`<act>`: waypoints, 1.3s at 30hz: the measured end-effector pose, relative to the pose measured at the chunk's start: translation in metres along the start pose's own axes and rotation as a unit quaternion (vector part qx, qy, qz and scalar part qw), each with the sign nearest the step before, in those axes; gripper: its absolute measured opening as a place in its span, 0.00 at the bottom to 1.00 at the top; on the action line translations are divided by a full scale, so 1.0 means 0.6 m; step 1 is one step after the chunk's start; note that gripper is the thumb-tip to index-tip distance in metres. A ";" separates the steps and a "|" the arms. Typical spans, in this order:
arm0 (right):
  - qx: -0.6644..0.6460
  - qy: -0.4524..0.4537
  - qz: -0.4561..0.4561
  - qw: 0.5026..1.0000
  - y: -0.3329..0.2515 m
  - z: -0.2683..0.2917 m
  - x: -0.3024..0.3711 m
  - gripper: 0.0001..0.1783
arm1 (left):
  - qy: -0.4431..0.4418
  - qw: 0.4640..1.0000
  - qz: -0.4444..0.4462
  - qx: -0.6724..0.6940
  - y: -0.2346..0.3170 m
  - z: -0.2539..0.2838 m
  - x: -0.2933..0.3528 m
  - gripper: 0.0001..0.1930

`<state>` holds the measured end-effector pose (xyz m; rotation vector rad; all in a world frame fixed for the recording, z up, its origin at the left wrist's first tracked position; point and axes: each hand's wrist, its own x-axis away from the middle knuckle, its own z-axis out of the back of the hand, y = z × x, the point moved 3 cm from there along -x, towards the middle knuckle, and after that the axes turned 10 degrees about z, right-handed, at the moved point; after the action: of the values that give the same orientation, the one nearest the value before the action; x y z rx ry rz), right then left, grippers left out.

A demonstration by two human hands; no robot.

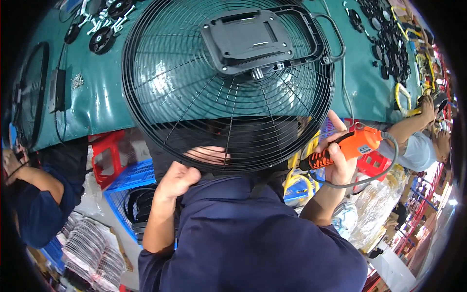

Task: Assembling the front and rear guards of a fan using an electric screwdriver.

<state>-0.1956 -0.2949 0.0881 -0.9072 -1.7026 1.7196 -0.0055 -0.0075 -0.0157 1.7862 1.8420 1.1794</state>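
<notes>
A round black wire fan guard [182,114] lies in front of me, its near edge overhanging the green table toward my body. On top of it sits a dark grey control housing [255,39] with a black handle-like bracket [316,34] at its right. My left hand [177,180] is closed on the guard's near rim, its fingers showing through the wires and the thumb outside. In my right hand [340,163] is an orange corded electric screwdriver [357,144], its dark tip pointing left beside the rim. One right finger stretches up near the guard's right edge.
The green tabletop [97,109] holds a black power adapter [57,90], small screws [77,81] and black knobs [102,40]. More round black parts [386,44] lie far right. Blue crates [129,180] and red stools [108,151] stand below. Co-workers' arms [46,182] show at both sides.
</notes>
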 end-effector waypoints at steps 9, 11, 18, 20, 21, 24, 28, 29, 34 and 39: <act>-0.146 -0.068 0.011 0.987 0.063 -0.012 -0.165 0.18 | 0.063 0.998 0.004 -0.009 -0.003 -0.028 -0.069 0.32; -0.170 -0.090 0.015 0.981 0.060 -0.006 -0.188 0.17 | 0.056 0.997 0.042 -0.036 -0.010 -0.037 -0.089 0.30; -0.079 -0.060 0.334 0.937 -0.079 0.067 -0.117 0.24 | 0.255 0.942 -0.042 -0.214 0.170 0.006 0.031 0.11; -0.048 0.007 0.367 0.929 -0.080 0.057 -0.107 0.22 | 0.479 0.829 -0.113 -0.267 0.230 0.081 0.075 0.11; -0.057 0.009 0.367 0.929 -0.068 0.044 -0.107 0.22 | 0.586 0.731 -0.132 -0.323 0.255 0.131 0.090 0.11; -0.021 0.028 0.353 0.935 -0.023 0.017 -0.114 0.19 | 0.685 0.554 -0.099 -0.463 0.299 0.264 0.118 0.19; 0.007 0.022 0.370 0.929 -0.038 -0.003 -0.106 0.18 | 0.714 0.495 -0.028 -0.495 0.344 0.273 0.071 0.23; 0.010 0.024 0.372 0.928 -0.037 -0.006 -0.108 0.18 | 0.724 0.495 -0.021 -0.479 0.345 0.271 0.064 0.23; 0.011 0.017 0.364 0.931 -0.034 -0.021 -0.109 0.17 | 0.693 0.573 -0.171 -0.403 0.327 0.324 0.076 0.13; 0.013 0.031 0.340 0.940 -0.038 -0.031 -0.110 0.18 | 0.667 0.624 -0.244 -0.327 0.314 0.342 0.075 0.13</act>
<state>-0.1419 -0.3335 0.1170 -1.6559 -1.4001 2.0902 0.2611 0.0807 0.0105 -0.3020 1.6770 2.7009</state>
